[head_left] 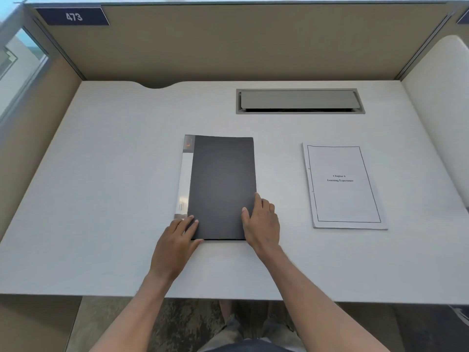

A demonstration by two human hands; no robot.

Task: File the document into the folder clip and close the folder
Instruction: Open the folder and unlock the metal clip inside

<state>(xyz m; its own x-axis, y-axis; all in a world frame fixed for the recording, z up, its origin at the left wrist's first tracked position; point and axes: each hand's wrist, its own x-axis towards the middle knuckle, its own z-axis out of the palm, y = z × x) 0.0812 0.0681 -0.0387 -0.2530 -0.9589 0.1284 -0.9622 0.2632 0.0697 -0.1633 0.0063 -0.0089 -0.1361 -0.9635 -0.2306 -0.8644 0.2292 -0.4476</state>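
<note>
Forearms reached up from the bottom of the frame, over the near edge of the pale grey laminate worktop (88, 199). At centre frame the left hand (175, 246) lay flat with fingers spread, its fingertips resting on the lower left corner of the closed dark grey plastic folder (222, 184), gripping nothing. The right hand (262, 224) sat at the folder's lower right edge, thumb on top of the cover and fingers curled along the side; whether they had slipped under the cover could not be told. The folder lay shut and flat on the worktop, its white and grey spine strip along its left side. Well apart from it, at right of frame, the white stapled paper document (342, 185) lay flat, a printed black border and title lines facing up, untouched by either hand. Further back, upper right of centre, a grey metal cable hatch (299, 100) was set into the worktop. Beyond stood the tan fabric partition (228, 41), carrying a navy number plate (73, 16) reading 473 at upper left.
</note>
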